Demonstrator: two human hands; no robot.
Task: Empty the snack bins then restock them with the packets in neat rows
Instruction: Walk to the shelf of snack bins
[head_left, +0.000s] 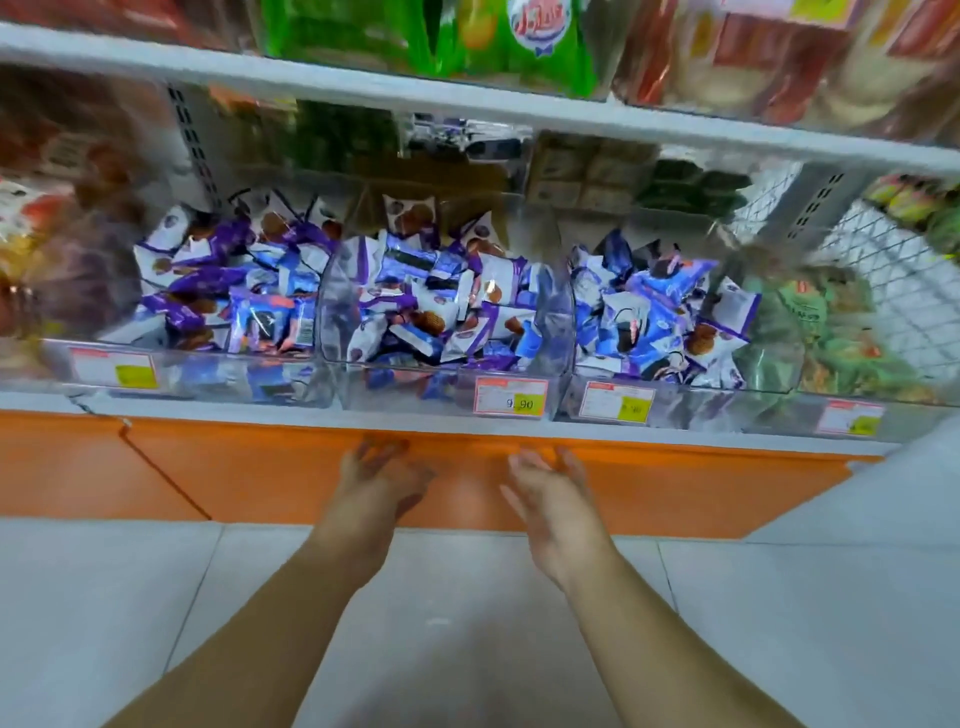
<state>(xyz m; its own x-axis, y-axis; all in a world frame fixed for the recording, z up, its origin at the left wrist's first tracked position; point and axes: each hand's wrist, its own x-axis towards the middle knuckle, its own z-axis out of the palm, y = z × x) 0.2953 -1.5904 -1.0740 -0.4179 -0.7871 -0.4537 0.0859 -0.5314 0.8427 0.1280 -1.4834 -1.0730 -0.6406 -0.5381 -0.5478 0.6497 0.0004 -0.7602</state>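
Note:
Three clear plastic snack bins stand side by side on a low shelf: the left bin, the middle bin and the right bin. Each is heaped with jumbled purple, blue and white snack packets. My left hand and my right hand hang in front of the orange shelf base, below the middle bin. Both hands have fingers spread and hold nothing. Neither touches a bin.
Price labels are stuck to the bin fronts. A bin of green packets sits at the right, brown and red packs at the left. A white shelf with green bags overhangs the bins. Grey floor tiles lie below.

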